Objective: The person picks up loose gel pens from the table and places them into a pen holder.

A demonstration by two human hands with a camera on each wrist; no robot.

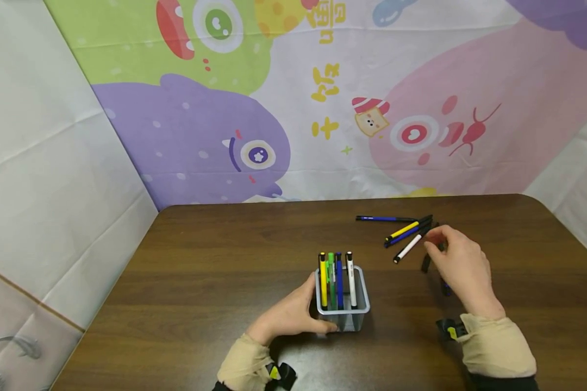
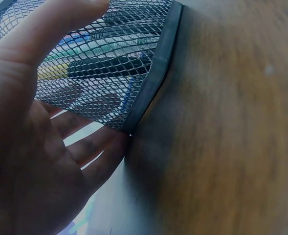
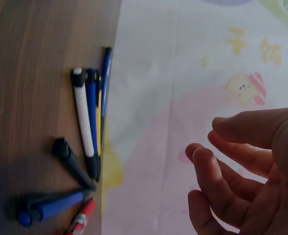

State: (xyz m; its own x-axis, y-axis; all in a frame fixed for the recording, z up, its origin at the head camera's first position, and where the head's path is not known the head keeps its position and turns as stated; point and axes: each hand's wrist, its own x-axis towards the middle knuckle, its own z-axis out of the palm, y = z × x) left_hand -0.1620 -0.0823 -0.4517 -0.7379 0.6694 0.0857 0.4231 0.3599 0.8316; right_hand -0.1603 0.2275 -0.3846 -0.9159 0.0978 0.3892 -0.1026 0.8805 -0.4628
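My left hand (image 1: 298, 309) holds a mesh pen holder (image 1: 350, 322) from its left side, thumb at the front. In the left wrist view the thumb lies over the mesh and the other fingers reach behind it. Inside the holder stand a yellow marker (image 1: 323, 288), a green marker (image 1: 331, 288), a blue marker (image 1: 339, 288) and a white marker (image 1: 351, 282). My right hand (image 1: 464, 266) hovers over loose markers at the right, fingers bent, with nothing between them in the right wrist view. Nearest it lie a black marker (image 3: 73, 162) and a blue marker (image 3: 60, 206).
Further loose markers lie toward the back right: a white one (image 1: 407, 250), a yellow one (image 1: 402, 232) and a blue one (image 1: 382, 219). A red marker (image 3: 81, 218) shows in the right wrist view. A printed cloth (image 1: 323, 163) hangs behind the brown table (image 1: 215, 260).
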